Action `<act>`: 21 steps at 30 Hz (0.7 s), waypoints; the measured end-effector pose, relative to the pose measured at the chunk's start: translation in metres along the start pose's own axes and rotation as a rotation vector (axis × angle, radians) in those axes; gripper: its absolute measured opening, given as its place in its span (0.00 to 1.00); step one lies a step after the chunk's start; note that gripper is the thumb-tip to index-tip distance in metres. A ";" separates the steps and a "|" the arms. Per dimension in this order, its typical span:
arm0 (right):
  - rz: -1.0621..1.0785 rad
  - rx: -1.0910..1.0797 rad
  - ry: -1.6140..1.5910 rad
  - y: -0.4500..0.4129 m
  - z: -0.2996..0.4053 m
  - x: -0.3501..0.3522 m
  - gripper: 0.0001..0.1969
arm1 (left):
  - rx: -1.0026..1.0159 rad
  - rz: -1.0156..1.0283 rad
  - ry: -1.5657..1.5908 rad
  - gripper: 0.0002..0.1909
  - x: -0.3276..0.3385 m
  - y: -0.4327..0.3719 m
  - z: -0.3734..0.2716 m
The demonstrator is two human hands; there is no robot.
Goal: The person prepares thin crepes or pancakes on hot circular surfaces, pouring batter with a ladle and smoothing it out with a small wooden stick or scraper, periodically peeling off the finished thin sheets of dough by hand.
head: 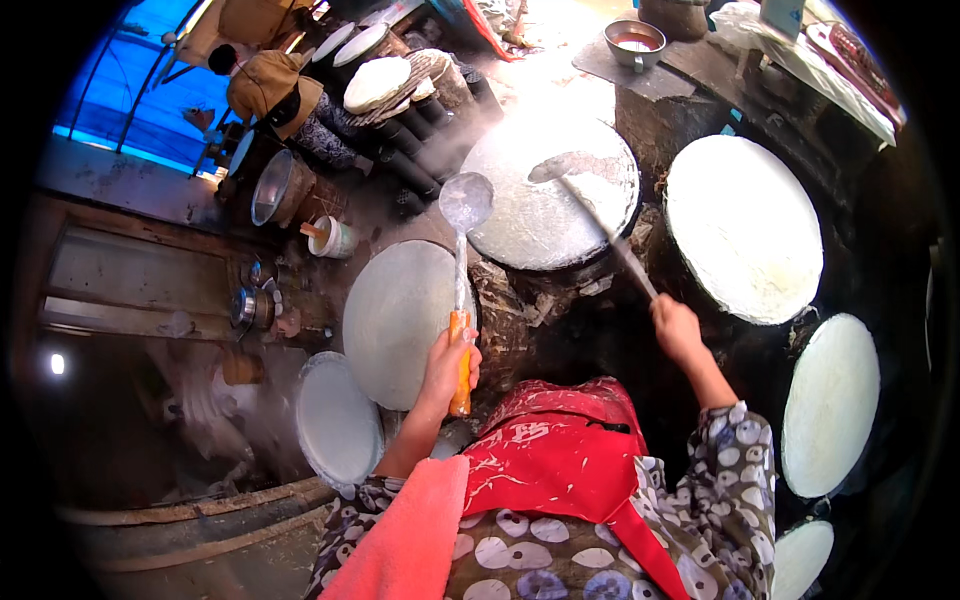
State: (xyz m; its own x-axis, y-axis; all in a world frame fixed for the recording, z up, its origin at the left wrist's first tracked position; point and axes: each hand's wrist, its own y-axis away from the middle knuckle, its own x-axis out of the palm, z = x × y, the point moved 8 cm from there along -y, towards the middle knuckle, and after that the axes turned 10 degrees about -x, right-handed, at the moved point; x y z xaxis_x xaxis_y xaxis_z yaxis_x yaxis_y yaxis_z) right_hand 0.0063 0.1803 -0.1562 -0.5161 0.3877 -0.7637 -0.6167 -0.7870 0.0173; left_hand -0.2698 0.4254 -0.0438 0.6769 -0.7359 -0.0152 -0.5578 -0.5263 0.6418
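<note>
My left hand [454, 364] is closed round the orange handle of a metal ladle [466, 202], whose round bowl is raised near the left edge of a large round griddle [510, 217]. In my right hand [676, 326] is the long handle of a flat metal spatula [559, 166]; its blade lies over the white, wet-looking layer on that same griddle. Steam and glare hide part of the far side. A second round griddle [405, 322] with a pale grey surface lies behind the ladle's handle. To the right is a griddle covered by a white sheet of batter or flatbread [742, 225].
More round white-topped griddles stand at the right [831, 405] and lower left [339, 420]. A metal bowl of reddish liquid [634, 45] sits at the top right. Left are a white bucket [334, 238], a metal basin [274, 187] and a person in a brown hat [274, 90].
</note>
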 end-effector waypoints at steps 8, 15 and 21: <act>-0.023 -0.015 0.114 -0.035 0.017 -0.004 0.14 | 0.008 -0.029 -0.140 0.16 -0.009 -0.002 0.006; -0.221 0.159 0.134 -0.127 -0.002 -0.018 0.11 | 0.015 -0.082 -0.063 0.15 -0.006 0.006 0.002; -0.209 0.059 0.135 -0.193 0.029 -0.034 0.11 | 0.072 -0.083 -0.075 0.15 -0.014 -0.004 -0.012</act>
State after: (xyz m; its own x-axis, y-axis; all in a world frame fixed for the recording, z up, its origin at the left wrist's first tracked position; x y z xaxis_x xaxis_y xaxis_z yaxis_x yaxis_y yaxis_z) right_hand 0.1252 0.3330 -0.1150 -0.2920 0.4687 -0.8337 -0.7376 -0.6652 -0.1157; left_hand -0.2712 0.4424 -0.0365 0.6856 -0.7171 -0.1250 -0.5363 -0.6137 0.5794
